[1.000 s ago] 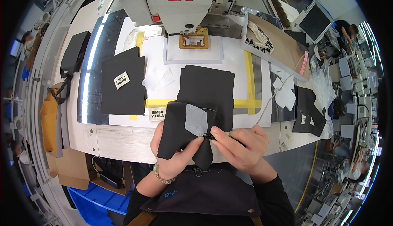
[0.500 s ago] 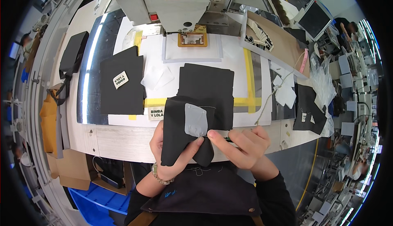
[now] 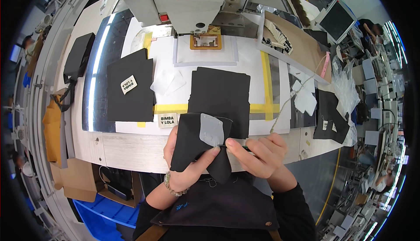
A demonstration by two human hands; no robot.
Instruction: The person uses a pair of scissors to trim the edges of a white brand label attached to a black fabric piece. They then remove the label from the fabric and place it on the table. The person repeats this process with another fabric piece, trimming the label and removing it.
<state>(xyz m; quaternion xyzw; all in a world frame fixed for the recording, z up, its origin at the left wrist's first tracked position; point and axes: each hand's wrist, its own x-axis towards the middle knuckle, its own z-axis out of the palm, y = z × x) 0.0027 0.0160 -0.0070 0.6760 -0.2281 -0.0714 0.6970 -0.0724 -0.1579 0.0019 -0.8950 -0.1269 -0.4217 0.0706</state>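
Note:
My left hand (image 3: pixel 186 164) grips a piece of black fabric (image 3: pixel 186 138), its thumb pressed on the front just below a pale grey patch (image 3: pixel 211 129). The fabric is folded over and its lower end hangs between my hands. A loose thread curves from the patch's upper corner. My right hand (image 3: pixel 260 156) is closed on a thin dark tool (image 3: pixel 222 145), mostly hidden by the fingers, whose tip reaches the patch's lower edge beside my left thumb. From that hand a light cord (image 3: pixel 285 106) runs up to the right. Behind lies a stack of black fabric pieces (image 3: pixel 220 92).
A sewing machine head (image 3: pixel 183 5) with a brass-coloured clamp frame (image 3: pixel 205 42) stands at the back. To the left lies black fabric (image 3: pixel 130 103) with a white label (image 3: pixel 128 85); another label (image 3: pixel 168 120) is near my left hand. A cardboard tray (image 3: pixel 302 40) sits back right.
The held fabric has tilted and shifted slightly, uncovering the label beside my left hand. My right hand has moved slightly right, and the dark tool's tip now shows at the patch.

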